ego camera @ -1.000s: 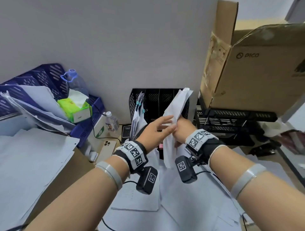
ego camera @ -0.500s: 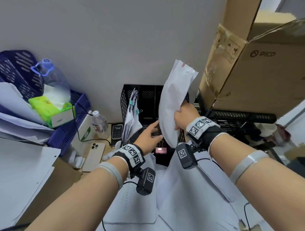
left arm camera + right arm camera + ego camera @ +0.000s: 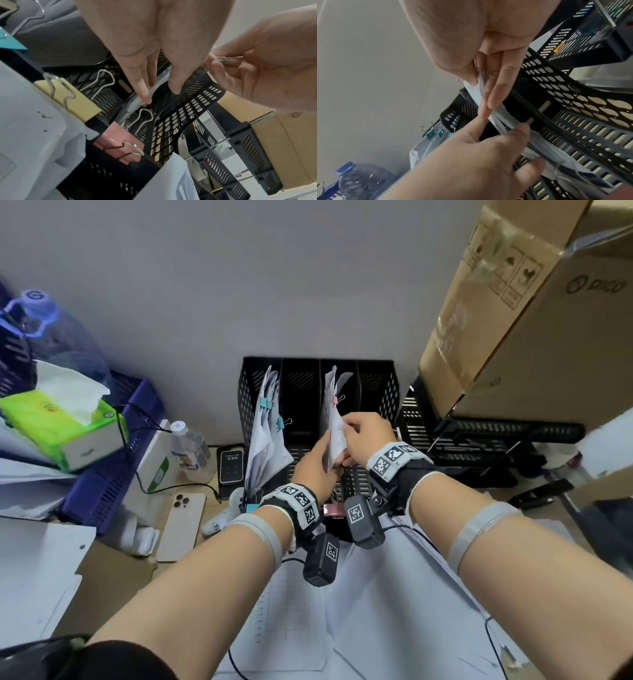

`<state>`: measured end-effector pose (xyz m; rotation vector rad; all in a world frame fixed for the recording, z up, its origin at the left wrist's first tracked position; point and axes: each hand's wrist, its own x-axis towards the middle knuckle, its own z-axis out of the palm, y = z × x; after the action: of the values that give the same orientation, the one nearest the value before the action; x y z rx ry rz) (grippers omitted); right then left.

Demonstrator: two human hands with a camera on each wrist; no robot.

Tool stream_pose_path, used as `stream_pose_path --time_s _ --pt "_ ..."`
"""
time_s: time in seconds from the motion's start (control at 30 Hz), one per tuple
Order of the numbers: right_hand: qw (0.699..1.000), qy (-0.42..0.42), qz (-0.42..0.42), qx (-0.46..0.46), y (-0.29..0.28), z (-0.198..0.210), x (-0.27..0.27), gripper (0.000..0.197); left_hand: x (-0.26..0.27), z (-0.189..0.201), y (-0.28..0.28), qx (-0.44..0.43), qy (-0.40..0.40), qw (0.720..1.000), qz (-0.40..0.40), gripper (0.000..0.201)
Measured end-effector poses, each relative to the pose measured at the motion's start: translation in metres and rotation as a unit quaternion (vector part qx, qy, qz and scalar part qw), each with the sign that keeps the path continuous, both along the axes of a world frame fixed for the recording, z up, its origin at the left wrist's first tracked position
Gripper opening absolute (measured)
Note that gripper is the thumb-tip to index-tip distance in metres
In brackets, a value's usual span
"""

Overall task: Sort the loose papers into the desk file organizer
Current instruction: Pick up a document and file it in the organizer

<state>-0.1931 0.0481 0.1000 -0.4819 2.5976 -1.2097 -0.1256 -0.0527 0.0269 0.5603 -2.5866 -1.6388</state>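
A green tissue box [image 3: 65, 426] sits in a blue tray [image 3: 113, 474] at the left, with a small water bottle [image 3: 190, 450], a pale phone [image 3: 181, 525] and a dark keypad device [image 3: 231, 463] nearby, while a large cardboard box [image 3: 534, 337] rests on black stacked trays [image 3: 486, 440] at the right.

Even, soft indoor light; wide-angle bend and some blur.

The wall [image 3: 205, 285] is evenly lit with no hard shadows or glare. The head view curves straight lines near its edges, and the cardboard box [image 3: 534, 313] and tissue box [image 3: 65, 426] look smeared. Both wrist views are dimmer, with close skin out of focus.
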Motion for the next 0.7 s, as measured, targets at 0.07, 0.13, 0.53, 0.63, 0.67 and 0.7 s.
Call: stream_pose_path --time_s 0.07,0.13,0.53,0.63,0.67,0.7 --pt "1.000 0.007 -0.004 -0.008 0.003 -0.004 0.002 0.024 -0.002 -0.003 -0.002 -0.028 0.000 1.000 0.007 0.075" --pt "1.000 -0.003 -0.015 -0.016 0.009 -0.010 0.002 0.017 -0.004 -0.008 -0.002 -0.047 0.019 0.999 0.013 0.065" --pt "0.979 -0.042 -0.130 0.154 0.165 -0.108 0.033 0.023 0.010 -0.011 0.098 0.132 -0.030 0.989 -0.061 0.027" --pt "0.950 -0.075 -0.107 0.285 0.216 -0.138 0.048 0.059 0.014 -0.032 0.134 0.169 -0.168 0.966 -0.097 0.025" --pt "0.939 -0.093 -0.091 0.319 0.229 -0.146 0.054 0.065 0.015 -0.041 0.145 0.172 -0.200 0.960 -0.098 0.026" --pt "0.929 -0.104 -0.076 0.347 0.243 -0.154 0.058 0.063 0.016 -0.051 0.156 0.177 -0.223 0.954 -0.093 0.029"
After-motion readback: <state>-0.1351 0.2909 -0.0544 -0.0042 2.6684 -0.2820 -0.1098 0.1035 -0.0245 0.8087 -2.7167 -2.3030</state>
